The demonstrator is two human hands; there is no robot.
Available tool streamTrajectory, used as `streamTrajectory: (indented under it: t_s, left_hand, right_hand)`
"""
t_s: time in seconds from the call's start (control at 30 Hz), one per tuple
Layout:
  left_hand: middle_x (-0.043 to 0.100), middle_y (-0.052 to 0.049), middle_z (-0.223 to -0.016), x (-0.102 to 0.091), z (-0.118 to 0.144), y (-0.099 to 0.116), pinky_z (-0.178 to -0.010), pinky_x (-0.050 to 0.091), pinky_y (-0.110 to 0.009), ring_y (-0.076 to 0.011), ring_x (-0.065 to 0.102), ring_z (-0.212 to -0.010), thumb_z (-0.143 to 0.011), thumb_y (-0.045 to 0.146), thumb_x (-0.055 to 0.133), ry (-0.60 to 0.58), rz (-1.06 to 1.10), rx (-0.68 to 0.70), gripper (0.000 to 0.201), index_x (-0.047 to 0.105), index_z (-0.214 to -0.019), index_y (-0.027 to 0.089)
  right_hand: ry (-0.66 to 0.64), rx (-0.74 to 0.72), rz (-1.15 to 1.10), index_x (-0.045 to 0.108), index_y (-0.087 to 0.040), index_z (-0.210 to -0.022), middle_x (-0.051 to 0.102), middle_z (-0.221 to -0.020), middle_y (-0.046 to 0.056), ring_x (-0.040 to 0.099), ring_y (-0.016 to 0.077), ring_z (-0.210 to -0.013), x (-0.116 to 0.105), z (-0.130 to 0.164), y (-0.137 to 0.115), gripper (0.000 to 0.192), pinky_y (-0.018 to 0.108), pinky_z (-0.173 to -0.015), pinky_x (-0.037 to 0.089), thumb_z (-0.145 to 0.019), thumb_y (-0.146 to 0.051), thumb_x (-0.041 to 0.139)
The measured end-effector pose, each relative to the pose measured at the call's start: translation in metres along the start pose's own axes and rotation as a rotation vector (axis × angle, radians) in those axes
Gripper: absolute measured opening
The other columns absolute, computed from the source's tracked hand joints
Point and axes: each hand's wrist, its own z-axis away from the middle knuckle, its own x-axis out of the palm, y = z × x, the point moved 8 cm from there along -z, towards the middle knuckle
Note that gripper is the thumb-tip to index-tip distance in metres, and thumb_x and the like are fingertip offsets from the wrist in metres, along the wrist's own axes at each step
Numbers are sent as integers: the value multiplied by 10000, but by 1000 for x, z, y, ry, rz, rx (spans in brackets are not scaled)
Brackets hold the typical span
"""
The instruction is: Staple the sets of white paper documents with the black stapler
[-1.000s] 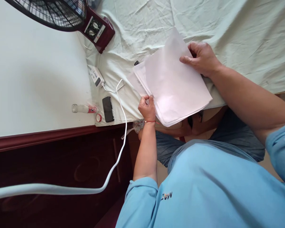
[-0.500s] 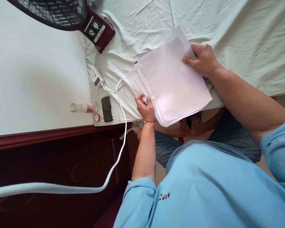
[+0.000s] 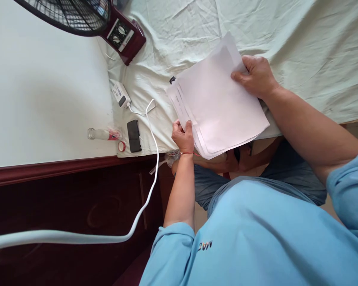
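Note:
A stack of white paper sheets (image 3: 223, 99) is held between my two hands, over the front edge of the cloth-covered surface (image 3: 181, 24). My left hand (image 3: 183, 136) is closed on the left edge of the sheets, thumb on top. Some lower sheets stick out there, one with faint writing. On the right edge, my right hand (image 3: 258, 76) grips the paper, its thumb on top and its other fingers mostly hidden underneath. Past the stack's upper left corner, a small dark object (image 3: 172, 80) shows partly; I cannot make out its kind.
A dark red fan (image 3: 122, 37) stands at the back left. Near the wall are a white power strip (image 3: 121, 94), a black phone (image 3: 134, 136), a glass bottle (image 3: 103, 134) and a red-rimmed cap (image 3: 121, 146). A white cable (image 3: 150, 190) runs across the left side.
The lower sheets at the left edge have shifted right, closer under the top sheet. More of the dark object shows at the corner. Both hands keep their hold.

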Motion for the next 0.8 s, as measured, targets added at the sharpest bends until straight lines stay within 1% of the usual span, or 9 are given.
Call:
streamTrajectory:
  t_s: [0.03,0.1,0.13,0.23,0.27,0.37,0.5,0.7,0.8]
  left_hand:
    - [555,71,-655,-1,0,3,-691,454,-296,-143,534,-631,-915,494,772,-6,-32,20,322,571,-894,243]
    - [468,76,-609,-2,0,8,-651,392,-296,-134,443,-600,-944,532,722,-22,-67,55,402,488,-769,257]
    - [485,68,-616,-2,0,11,-656,394,-297,-137,454,-611,-952,539,707,-33,-69,64,405,489,-763,256]
    - [690,7,-756,1,-2,13,-725,477,-297,-167,618,-733,-956,553,687,-77,-57,53,343,596,-852,239]
    - [735,-10,-799,2,-2,13,-743,498,-298,-178,657,-770,-953,552,687,-88,-64,43,331,623,-876,237]
    - [808,-39,-869,4,-3,11,-779,534,-301,-198,726,-834,-947,504,700,-108,-92,21,277,677,-895,233]
    - [864,-77,-959,7,-4,9,-832,566,-318,-230,789,-914,-934,456,747,-130,-101,11,237,747,-937,218]
    - [865,-92,-919,7,-4,4,-811,561,-333,-242,798,-876,-921,455,747,-120,-124,27,254,759,-895,202]
    - [863,-94,-905,6,-4,5,-812,561,-337,-248,806,-877,-932,450,734,-103,-143,34,255,753,-880,201]
  right_hand:
    - [1,-1,-1,381,-268,-737,540,-742,5,497,207,-770,0,0,0,446,371,-818,459,-907,-185,784]
    - [-1,-4,-11,365,-270,-729,499,-717,-1,483,212,-769,0,0,-1,473,375,-827,459,-906,-177,794]
    - [-3,-6,-18,365,-271,-727,491,-714,0,481,217,-769,0,0,-1,474,381,-832,459,-906,-174,793]
    - [-9,-18,-27,379,-274,-728,517,-734,14,498,235,-782,0,0,-2,449,397,-839,459,-906,-166,777]
    - [-9,-22,-22,375,-273,-727,527,-737,18,506,240,-788,0,0,-3,449,400,-839,461,-903,-169,775]
    - [-5,-32,-21,374,-270,-727,528,-726,18,512,241,-783,1,1,-3,451,401,-833,465,-900,-193,783]
    - [-12,-42,-26,387,-271,-734,512,-707,19,487,233,-757,2,1,-2,442,395,-796,457,-902,-257,796]
    - [-1,-36,-7,349,-274,-730,564,-736,30,481,227,-764,4,-1,-1,456,391,-785,446,-883,-256,778]
    - [57,0,-100,447,-280,-761,617,-760,27,508,230,-773,1,-1,4,374,384,-759,457,-875,-289,803]
